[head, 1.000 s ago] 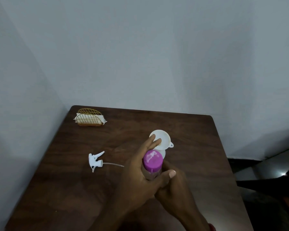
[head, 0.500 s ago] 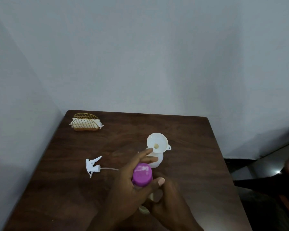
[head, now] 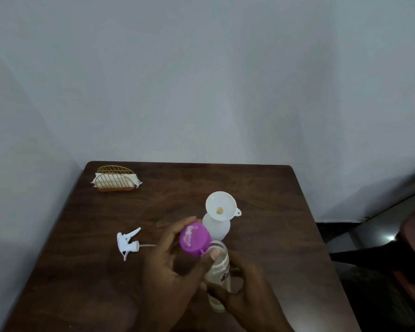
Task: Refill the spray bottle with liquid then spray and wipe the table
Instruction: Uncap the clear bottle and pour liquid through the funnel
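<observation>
My right hand (head: 246,293) grips a clear bottle (head: 218,267) of pale liquid, upright over the near part of the brown table (head: 261,236). My left hand (head: 170,271) pinches its purple cap (head: 194,238), which is off the neck and tilted to the left of the bottle's open mouth. Just behind stands the white spray bottle (head: 217,227) with a white funnel (head: 221,206) seated in its neck. The white spray trigger head (head: 127,243) with its thin tube lies on the table to the left, apart from both hands.
A gold wire holder with white napkins (head: 115,182) sits at the table's far left corner. Grey walls close the table in on the left and behind. A dark chair and floor lie beyond the right edge.
The purple cap has come off the clear bottle and now sits tilted in my left hand. Both hands and the bottle moved lower and nearer, uncovering the funnel and spray bottle.
</observation>
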A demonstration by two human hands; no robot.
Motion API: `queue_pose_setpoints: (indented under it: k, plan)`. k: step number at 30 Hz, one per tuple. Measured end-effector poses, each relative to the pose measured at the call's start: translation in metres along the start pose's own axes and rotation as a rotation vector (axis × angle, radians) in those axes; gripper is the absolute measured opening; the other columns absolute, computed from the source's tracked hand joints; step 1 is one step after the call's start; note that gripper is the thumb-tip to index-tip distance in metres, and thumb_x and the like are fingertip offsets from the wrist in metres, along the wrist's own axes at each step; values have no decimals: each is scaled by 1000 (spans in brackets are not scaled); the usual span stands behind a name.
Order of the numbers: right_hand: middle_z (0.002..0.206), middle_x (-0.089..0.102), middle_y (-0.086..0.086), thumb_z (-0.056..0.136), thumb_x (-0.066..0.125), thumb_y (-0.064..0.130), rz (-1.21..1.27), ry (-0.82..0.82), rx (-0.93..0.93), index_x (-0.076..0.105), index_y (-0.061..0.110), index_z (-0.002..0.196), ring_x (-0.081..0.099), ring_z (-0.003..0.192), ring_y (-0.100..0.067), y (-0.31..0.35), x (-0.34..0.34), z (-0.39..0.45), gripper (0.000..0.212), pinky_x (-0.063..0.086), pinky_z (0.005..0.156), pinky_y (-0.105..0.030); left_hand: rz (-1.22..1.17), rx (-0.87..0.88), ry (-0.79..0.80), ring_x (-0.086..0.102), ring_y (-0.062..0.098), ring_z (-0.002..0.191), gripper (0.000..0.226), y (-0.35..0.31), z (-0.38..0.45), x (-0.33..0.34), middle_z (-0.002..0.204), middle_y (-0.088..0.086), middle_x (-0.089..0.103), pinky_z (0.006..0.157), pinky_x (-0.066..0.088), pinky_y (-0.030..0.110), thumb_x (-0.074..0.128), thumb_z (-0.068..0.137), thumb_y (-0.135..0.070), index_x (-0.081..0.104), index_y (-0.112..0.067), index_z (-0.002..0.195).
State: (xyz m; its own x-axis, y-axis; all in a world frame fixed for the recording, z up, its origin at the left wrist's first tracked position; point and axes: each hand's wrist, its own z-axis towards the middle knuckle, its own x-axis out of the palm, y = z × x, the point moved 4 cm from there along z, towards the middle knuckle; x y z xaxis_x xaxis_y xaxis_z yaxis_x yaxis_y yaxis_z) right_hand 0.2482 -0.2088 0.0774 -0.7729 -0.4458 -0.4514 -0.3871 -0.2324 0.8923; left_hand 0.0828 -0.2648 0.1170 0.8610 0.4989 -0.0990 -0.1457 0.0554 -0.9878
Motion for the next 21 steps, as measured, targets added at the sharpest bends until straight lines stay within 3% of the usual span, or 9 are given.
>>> queue_pose_setpoints:
  k: [2, 5, 10, 15, 21]
  plan:
    - [108, 73, 25, 70, 91, 26, 1, -18, 32, 68, 32, 121, 69, 100, 7, -4, -2, -3, 57, 51, 81, -8, 107, -17, -63, 65, 4, 118, 70, 17, 1, -15, 125, -19, 68, 91, 56, 21, 84, 60, -63, 64, -40, 123]
    - [103, 72, 32, 67, 93, 25, 2, -52, 80, 68, 37, 115, 68, 96, 11, -13, -8, -8, 55, 49, 79, -4, 410, -84, -85, 59, 15, 120, 67, 81, -3, -39, 124, -11, 65, 100, 48, 38, 83, 65, -62, 65, -34, 123]
    - [100, 73, 32, 66, 93, 32, 3, -74, 145, 69, 41, 112, 68, 95, 12, -24, -17, -10, 53, 50, 82, -6, 841, -228, 47, 65, 35, 98, 66, 214, -30, -61, 113, 2, 70, 82, 48, 45, 65, 64, -66, 69, -27, 117]
    - [109, 72, 27, 62, 90, 52, -31, -106, 183, 69, 38, 120, 66, 105, 10, -35, -18, -12, 63, 53, 91, -15, 913, -270, 129, 55, 28, 95, 72, 248, -43, -54, 109, 3, 62, 72, 39, 38, 59, 58, -74, 74, -28, 111]
    - [111, 73, 25, 61, 92, 49, -20, -125, 222, 68, 38, 120, 66, 105, 9, -43, -17, -12, 64, 54, 92, -20, 953, -303, 125, 57, 26, 92, 84, 243, -41, -54, 110, -1, 57, 73, 39, 37, 60, 52, -84, 72, -38, 121]
